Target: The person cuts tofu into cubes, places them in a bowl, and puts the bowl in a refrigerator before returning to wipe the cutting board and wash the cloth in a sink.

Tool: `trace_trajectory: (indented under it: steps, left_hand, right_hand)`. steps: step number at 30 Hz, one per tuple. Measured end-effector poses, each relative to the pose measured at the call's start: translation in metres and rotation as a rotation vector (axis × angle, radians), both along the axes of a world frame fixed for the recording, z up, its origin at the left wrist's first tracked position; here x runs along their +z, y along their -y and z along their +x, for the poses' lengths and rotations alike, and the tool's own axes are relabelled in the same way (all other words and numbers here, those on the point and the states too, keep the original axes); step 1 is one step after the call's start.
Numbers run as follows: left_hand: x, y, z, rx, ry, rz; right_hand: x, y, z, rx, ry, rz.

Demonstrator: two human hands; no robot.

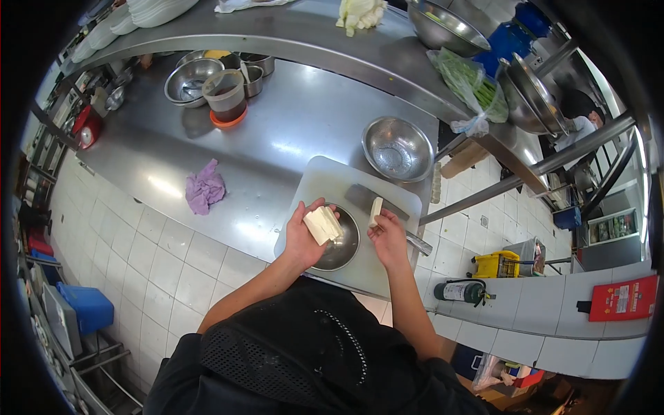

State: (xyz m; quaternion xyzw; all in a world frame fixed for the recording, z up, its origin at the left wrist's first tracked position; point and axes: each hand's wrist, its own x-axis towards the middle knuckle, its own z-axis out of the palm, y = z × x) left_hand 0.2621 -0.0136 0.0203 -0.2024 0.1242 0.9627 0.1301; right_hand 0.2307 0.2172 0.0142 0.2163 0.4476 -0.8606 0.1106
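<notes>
On the palm of my left hand (299,241) rests a pale block of sliced tofu (322,226), with my fingers curled around its side. Below it, a small steel bowl (343,252) sits on the white cutting board (324,177); my hand and the tofu hide part of it. My right hand (390,243) pinches a single thin tofu slice (376,210) upright between thumb and fingers. Beneath that hand a wide-bladed cleaver (361,196) lies across the board, its metal handle pointing toward the lower right.
A larger steel bowl (398,148) stands behind the board. To the left lies a crumpled purple cloth (205,187). Farther back are a plastic tub (225,97) and several metal containers. A raised shelf (290,36) runs along the back, holding a bag of green vegetables (472,83).
</notes>
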Motion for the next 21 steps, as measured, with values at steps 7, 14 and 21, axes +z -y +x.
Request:
trace_trajectory:
  steps: [7, 14, 21]
  left_hand:
    - [0.005, -0.01, -0.001, 0.011, 0.011, -0.094]
    - [0.025, -0.01, 0.003, -0.036, -0.043, 0.0]
    - [0.028, 0.0, 0.0, -0.072, -0.18, 0.121]
  right_hand:
    - [0.074, 0.077, 0.054, 0.128, -0.658, 0.81]
    - [0.078, 0.099, 0.065, 0.28, -1.206, 1.4]
    - [0.089, 0.087, 0.065, 0.037, -1.188, 1.23]
